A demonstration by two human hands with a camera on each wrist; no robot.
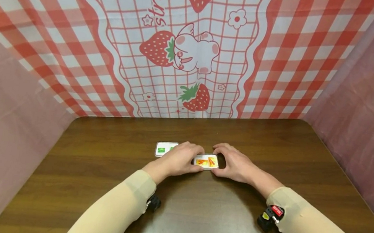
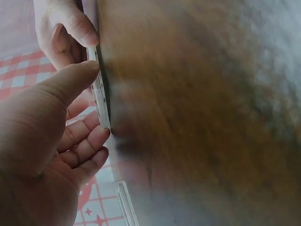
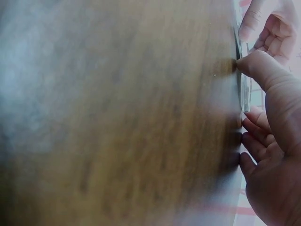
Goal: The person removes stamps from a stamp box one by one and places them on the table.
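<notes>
A small flat clear-edged case [image 1: 206,161] with a white face and orange-and-yellow pictures lies at or just above the brown wooden table, between both hands. My left hand [image 1: 183,158] grips its left end, thumb on the near edge and fingers round the far side. At the right end my right hand [image 1: 238,164] holds it loosely, thumb at the near edge and fingers curved beyond; the exact finger contact is partly hidden. Both thumbs meet the case [image 2: 99,89] edge in the left wrist view. Left of the hands lies a second case [image 1: 165,148] with green pictures, partly covered.
The wooden table [image 1: 197,210] has a far edge against a red-and-white checked cloth [image 1: 290,59] with strawberries. Pink cloth [image 1: 360,113] hangs at the sides. Each wrist carries a small black camera [image 1: 266,219].
</notes>
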